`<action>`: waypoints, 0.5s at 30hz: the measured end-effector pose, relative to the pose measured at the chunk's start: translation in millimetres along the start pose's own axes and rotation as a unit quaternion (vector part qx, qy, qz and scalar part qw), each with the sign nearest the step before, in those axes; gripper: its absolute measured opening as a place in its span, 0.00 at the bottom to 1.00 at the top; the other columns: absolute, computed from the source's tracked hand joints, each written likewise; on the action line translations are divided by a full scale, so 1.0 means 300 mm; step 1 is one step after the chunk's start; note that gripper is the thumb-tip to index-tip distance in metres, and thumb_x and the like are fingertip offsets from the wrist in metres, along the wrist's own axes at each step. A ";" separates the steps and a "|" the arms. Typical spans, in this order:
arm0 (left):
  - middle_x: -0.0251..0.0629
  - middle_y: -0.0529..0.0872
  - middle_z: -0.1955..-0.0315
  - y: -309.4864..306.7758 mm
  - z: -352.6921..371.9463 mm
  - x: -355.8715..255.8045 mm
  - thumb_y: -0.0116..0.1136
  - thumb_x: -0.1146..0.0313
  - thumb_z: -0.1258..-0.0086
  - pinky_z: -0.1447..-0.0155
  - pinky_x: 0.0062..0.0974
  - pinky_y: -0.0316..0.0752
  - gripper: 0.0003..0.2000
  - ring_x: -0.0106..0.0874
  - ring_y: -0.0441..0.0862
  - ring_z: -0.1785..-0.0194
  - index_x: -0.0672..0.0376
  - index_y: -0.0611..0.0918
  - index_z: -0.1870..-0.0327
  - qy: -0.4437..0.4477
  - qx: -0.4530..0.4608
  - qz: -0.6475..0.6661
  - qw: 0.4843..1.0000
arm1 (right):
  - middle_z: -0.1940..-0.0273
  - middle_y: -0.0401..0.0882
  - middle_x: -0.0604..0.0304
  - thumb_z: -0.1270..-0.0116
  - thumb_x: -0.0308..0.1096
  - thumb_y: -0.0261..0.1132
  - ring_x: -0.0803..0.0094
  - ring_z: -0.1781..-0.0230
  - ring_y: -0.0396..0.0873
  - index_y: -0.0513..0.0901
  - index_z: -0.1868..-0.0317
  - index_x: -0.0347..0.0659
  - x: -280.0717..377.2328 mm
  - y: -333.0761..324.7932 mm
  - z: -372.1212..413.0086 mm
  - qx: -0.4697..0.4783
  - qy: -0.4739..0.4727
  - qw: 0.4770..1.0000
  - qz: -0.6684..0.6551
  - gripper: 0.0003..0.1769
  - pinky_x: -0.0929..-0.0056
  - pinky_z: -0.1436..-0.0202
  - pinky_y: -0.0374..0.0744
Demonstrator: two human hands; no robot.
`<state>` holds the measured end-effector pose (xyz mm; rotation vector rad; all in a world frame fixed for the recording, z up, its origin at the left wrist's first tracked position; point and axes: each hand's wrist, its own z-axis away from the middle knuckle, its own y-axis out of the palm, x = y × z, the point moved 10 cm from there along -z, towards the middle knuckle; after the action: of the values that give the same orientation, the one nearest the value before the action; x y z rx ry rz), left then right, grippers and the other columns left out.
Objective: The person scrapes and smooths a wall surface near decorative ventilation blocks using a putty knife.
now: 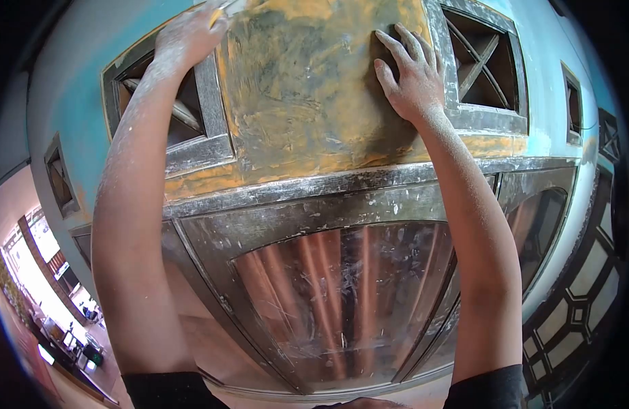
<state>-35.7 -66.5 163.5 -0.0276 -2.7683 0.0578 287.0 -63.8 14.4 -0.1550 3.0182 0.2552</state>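
Note:
My right hand (415, 80) lies flat with its fingers spread on the patchy orange and grey wall panel (294, 88), close to the right vent frame. Up at the top edge, my left hand (191, 34) is closed beside the left vent frame. A pale, flat-looking thing (231, 8) with a yellowish edge shows at its fingers, mostly cut off by the frame; I cannot tell its kind. White dust coats both hands and forearms.
Wooden vents with crossed bars, one on the left (185, 116) and one on the right (488, 61), flank the panel. Below runs a worn wooden beam (314, 187) above a glazed window (341, 293) with reddish curtains. Turquoise paint (546, 41) covers the surrounding wall.

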 end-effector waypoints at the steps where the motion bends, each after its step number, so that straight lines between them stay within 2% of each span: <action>1: 0.59 0.86 0.45 -0.012 0.025 -0.005 0.49 0.48 0.25 0.34 0.52 0.75 0.31 0.54 0.83 0.39 0.51 0.70 0.25 0.000 0.002 -0.001 1.000 | 0.19 0.61 0.62 0.22 0.56 0.56 0.57 0.17 0.55 0.67 0.22 0.70 0.001 0.000 0.000 -0.002 -0.001 1.000 0.001 0.30 0.45 0.15 0.50; 3: 0.60 0.87 0.49 -0.006 0.076 0.000 0.48 0.49 0.25 0.38 0.55 0.77 0.29 0.56 0.85 0.43 0.52 0.70 0.26 -0.062 0.065 -0.023 0.996 | 0.19 0.61 0.62 0.22 0.56 0.56 0.57 0.17 0.55 0.68 0.22 0.70 0.001 0.005 0.001 -0.003 -0.003 1.000 -0.002 0.30 0.45 0.15 0.50; 6: 0.61 0.88 0.50 -0.011 0.126 -0.077 0.48 0.50 0.25 0.42 0.57 0.78 0.28 0.58 0.86 0.46 0.53 0.70 0.28 -0.084 0.072 -0.018 0.994 | 0.20 0.63 0.62 0.23 0.56 0.57 0.57 0.18 0.57 0.69 0.23 0.70 0.005 -0.002 -0.001 -0.011 -0.007 1.000 -0.009 0.30 0.45 0.15 0.51; 10: 0.62 0.88 0.50 -0.009 0.146 -0.171 0.47 0.53 0.24 0.40 0.57 0.78 0.27 0.58 0.86 0.45 0.58 0.69 0.29 -0.084 0.109 -0.003 0.990 | 0.20 0.64 0.62 0.24 0.55 0.58 0.57 0.18 0.58 0.70 0.23 0.69 0.010 -0.016 -0.001 -0.022 -0.011 1.000 -0.003 0.29 0.49 0.16 0.52; 15: 0.62 0.87 0.49 -0.007 0.180 -0.158 0.48 0.52 0.23 0.38 0.54 0.77 0.28 0.59 0.85 0.44 0.59 0.70 0.28 -0.065 0.122 0.058 0.989 | 0.20 0.64 0.62 0.23 0.55 0.57 0.57 0.18 0.58 0.70 0.23 0.68 0.010 -0.012 0.000 -0.020 -0.011 1.000 0.012 0.29 0.49 0.16 0.53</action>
<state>-11.4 -71.9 96.1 -0.1256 -2.8667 0.4431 284.5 -67.5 13.5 -0.1181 2.9964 0.3173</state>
